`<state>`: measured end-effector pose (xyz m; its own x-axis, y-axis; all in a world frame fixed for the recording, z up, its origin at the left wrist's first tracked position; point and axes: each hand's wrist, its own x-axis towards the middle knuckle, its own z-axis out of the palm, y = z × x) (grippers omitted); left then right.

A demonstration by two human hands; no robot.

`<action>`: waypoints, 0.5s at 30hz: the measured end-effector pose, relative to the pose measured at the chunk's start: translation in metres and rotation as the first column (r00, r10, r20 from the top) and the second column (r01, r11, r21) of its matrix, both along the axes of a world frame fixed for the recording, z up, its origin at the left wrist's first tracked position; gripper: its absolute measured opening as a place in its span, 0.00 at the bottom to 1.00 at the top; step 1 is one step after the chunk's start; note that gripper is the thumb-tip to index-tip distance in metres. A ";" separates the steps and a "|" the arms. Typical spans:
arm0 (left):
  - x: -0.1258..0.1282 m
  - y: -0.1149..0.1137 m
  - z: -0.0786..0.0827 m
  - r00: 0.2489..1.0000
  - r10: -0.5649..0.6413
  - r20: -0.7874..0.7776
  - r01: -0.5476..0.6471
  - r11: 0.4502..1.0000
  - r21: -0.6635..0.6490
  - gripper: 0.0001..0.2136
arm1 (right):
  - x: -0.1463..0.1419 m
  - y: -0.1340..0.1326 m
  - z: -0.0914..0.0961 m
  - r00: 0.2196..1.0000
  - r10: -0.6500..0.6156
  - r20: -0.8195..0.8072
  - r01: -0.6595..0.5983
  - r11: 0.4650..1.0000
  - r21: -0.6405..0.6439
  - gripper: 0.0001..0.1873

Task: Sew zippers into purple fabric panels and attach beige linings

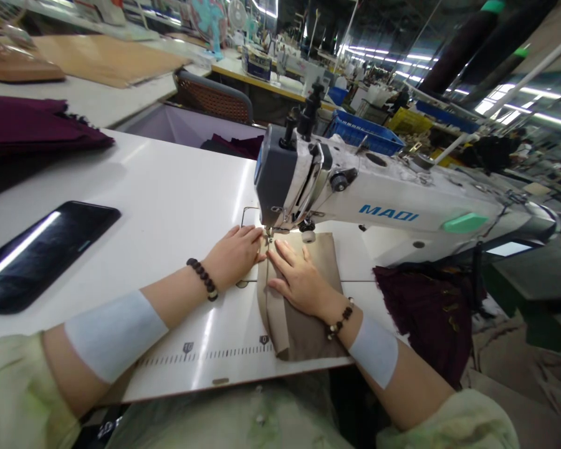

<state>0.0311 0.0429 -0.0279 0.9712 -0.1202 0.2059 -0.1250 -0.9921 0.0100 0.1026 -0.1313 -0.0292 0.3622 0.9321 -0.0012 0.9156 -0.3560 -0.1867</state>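
A folded piece of beige-brown fabric point(315, 330) lies on the white sewing table point(168, 187), its far edge under the presser foot point(269, 237) of a MAQI sewing machine point(397, 193). My right hand point(302, 277) rests flat on the fabric with fingers spread, fingertips just in front of the foot. To the left of the foot, my left hand point(236, 255) lies with fingers stretched out, its fingertips at the fabric's left edge. Beaded bracelets circle both wrists, and a pale patch covers each forearm. The needle point is too small to make out.
A black smartphone point(47, 249) lies at the left. Dark purple fabric point(32, 128) is stacked at the far left, and more purple fabric point(425, 318) hangs right of the machine. Beige pieces point(518, 374) pile at the lower right. A blue crate point(364, 132) stands behind the machine.
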 end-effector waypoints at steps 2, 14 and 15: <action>-0.018 -0.010 0.004 1.000 -0.030 0.003 0.030 0.998 -0.048 0.12 | 0.002 -0.001 -0.002 1.000 0.004 -0.013 -0.004 1.000 0.030 0.30; -0.116 -0.063 0.004 0.922 -0.379 0.083 0.383 0.855 -0.349 0.15 | 0.001 -0.005 0.003 0.998 0.045 -0.033 -0.044 0.999 0.028 0.25; -0.116 -0.063 0.003 0.921 -0.381 0.080 0.383 0.854 -0.352 0.15 | 0.002 -0.004 0.003 0.998 0.049 -0.031 -0.049 0.999 0.019 0.25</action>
<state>-0.0853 -0.0197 -0.0254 0.8620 -0.3991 0.3125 -0.4949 -0.7959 0.3487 0.1047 -0.1350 -0.0262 0.3162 0.9487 0.0054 0.9254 -0.3072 -0.2221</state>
